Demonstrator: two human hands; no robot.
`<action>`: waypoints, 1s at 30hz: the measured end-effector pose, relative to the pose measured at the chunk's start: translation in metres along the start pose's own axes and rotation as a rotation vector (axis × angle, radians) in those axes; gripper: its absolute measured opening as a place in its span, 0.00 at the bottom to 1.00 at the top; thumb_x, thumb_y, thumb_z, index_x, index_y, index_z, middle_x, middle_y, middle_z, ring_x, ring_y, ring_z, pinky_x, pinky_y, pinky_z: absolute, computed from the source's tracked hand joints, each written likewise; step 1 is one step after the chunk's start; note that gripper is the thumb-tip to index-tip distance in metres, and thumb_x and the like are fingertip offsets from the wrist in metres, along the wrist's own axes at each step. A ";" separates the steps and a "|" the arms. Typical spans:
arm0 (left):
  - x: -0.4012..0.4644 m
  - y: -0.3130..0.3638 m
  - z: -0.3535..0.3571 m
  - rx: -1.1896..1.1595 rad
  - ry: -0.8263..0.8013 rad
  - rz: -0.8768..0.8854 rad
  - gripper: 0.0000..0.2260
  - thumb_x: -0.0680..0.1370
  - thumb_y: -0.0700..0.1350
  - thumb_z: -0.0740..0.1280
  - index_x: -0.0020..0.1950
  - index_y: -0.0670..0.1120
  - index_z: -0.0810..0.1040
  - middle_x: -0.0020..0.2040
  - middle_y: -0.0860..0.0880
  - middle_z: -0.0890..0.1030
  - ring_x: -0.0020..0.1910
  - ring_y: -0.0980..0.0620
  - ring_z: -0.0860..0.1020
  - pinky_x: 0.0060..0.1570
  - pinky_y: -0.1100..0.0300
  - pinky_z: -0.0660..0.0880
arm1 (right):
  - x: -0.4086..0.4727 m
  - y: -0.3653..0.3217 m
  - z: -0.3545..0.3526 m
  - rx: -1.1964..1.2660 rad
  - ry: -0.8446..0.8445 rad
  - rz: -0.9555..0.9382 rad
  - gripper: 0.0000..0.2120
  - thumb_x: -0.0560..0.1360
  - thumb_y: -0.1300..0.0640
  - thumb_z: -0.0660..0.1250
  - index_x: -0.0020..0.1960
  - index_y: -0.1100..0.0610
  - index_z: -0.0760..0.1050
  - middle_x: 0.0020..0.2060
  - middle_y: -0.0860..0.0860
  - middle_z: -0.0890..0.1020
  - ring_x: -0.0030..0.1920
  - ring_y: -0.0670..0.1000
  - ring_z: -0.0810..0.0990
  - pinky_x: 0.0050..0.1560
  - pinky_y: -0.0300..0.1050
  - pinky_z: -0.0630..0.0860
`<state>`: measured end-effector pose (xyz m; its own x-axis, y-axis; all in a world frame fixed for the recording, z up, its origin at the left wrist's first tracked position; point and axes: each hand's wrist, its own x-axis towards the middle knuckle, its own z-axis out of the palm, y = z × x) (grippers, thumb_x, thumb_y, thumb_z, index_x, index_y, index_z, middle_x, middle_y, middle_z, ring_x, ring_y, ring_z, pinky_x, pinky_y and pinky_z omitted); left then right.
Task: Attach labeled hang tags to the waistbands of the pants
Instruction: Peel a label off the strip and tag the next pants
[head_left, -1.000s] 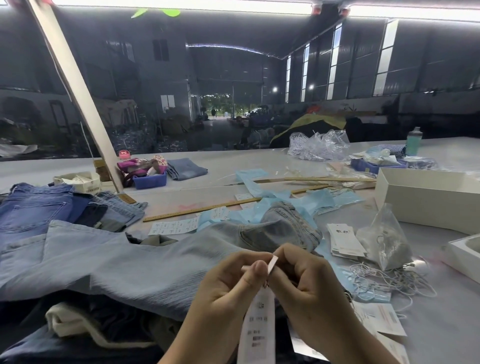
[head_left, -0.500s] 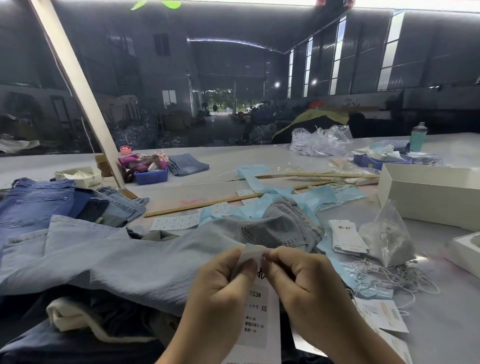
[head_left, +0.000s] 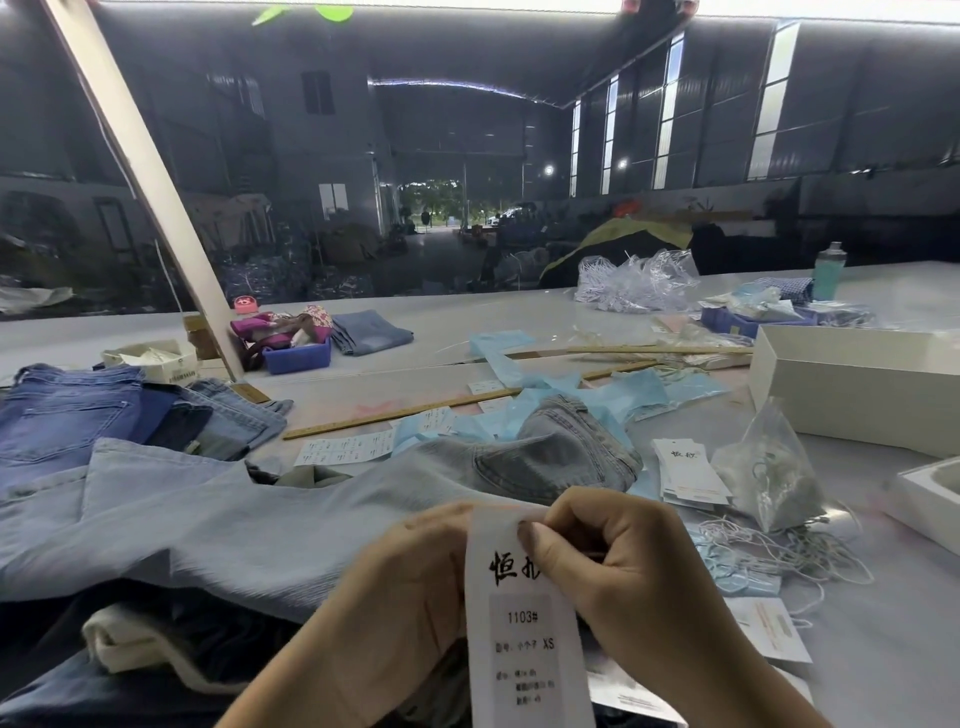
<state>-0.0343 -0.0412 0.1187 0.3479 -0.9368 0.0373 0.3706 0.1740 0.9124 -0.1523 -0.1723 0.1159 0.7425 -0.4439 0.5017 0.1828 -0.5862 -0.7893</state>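
Tag (head_left: 524, 623) bottom cut off by frame

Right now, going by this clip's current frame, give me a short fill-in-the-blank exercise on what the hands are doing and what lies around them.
1. Both hands pinch the top of a white hang tag whose printed size reads ____.
2. The number printed on the tag's sticker above the size is ____.
3. The right hand and left hand hold the tag above a pair of light ____ pants.
4. The small bin near the slanted wooden beam is ____ in colour.

Missing words: XS; 1103#; blue; blue
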 end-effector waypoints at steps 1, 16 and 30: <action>0.000 -0.001 -0.002 0.019 0.021 0.003 0.16 0.67 0.43 0.74 0.52 0.38 0.84 0.47 0.34 0.82 0.44 0.40 0.82 0.48 0.48 0.80 | 0.000 0.000 -0.001 0.029 -0.034 0.008 0.13 0.74 0.53 0.72 0.33 0.55 0.76 0.23 0.47 0.77 0.25 0.44 0.71 0.26 0.39 0.66; 0.027 0.002 0.026 0.886 0.221 0.290 0.08 0.79 0.43 0.66 0.43 0.54 0.81 0.39 0.50 0.84 0.39 0.52 0.83 0.36 0.61 0.77 | 0.006 0.013 -0.025 0.184 0.028 0.070 0.06 0.74 0.45 0.68 0.45 0.47 0.77 0.23 0.52 0.75 0.22 0.41 0.66 0.24 0.36 0.62; 0.152 0.022 0.040 1.034 0.103 0.178 0.07 0.80 0.47 0.66 0.43 0.54 0.79 0.34 0.56 0.80 0.28 0.63 0.76 0.25 0.69 0.69 | 0.058 0.058 -0.082 0.429 -0.032 0.204 0.10 0.72 0.63 0.71 0.32 0.59 0.82 0.20 0.46 0.74 0.18 0.40 0.69 0.21 0.27 0.63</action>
<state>-0.0076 -0.1920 0.1613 0.4142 -0.8846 0.2143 -0.5908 -0.0822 0.8027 -0.1511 -0.2875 0.1287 0.8092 -0.4956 0.3157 0.2762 -0.1534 -0.9488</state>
